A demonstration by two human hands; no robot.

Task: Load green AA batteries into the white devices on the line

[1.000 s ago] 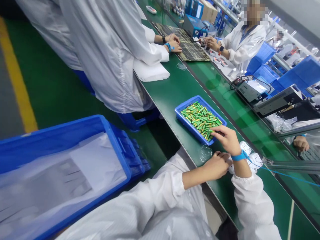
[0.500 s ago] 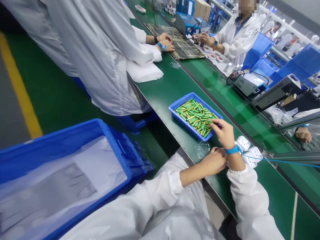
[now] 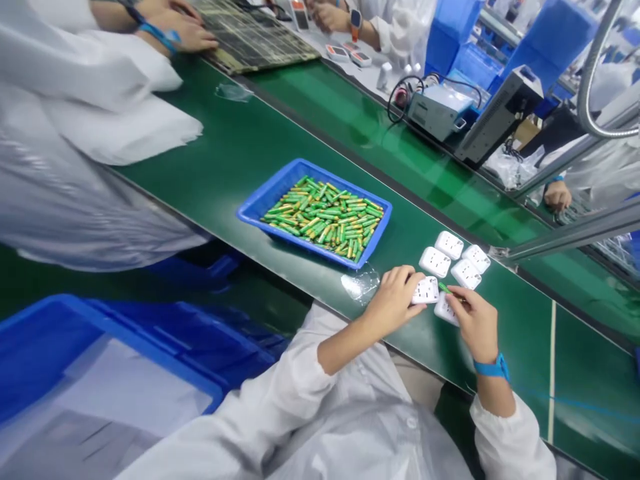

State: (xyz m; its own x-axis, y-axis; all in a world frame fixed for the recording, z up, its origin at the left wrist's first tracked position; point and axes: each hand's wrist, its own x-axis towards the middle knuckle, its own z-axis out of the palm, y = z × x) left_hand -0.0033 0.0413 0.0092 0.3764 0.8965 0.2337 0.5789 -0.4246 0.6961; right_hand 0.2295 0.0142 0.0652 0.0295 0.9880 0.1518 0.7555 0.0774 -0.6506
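My left hand (image 3: pixel 397 297) grips a small white plastic device (image 3: pixel 425 291) with dark slots on its face, at the bench's near side. Pinched in the fingers of my right hand (image 3: pixel 474 320) is a green battery (image 3: pixel 444 288), close beside that device. Another white device (image 3: pixel 447 309) lies partly under my right fingers. Several more like it, one of them a white unit (image 3: pixel 449 245), sit together just beyond my hands. Left of them stands a blue tray (image 3: pixel 245 212) heaped with green and gold batteries (image 3: pixel 325 217).
Clear plastic film (image 3: pixel 361 285) lies between the tray and my left hand. A blue crate (image 3: pixel 213 393) with white sheets stands low at left. A co-worker's sleeve (image 3: pixel 150 127) rests on the green bench (image 3: pixel 215 180) at upper left. A metal frame (image 3: pixel 575 233) crosses at right.
My right hand has moved from the battery tray to the white devices, carrying a battery. My left hand now shows around a device. The view has shifted, with the tray appearing larger and farther left.
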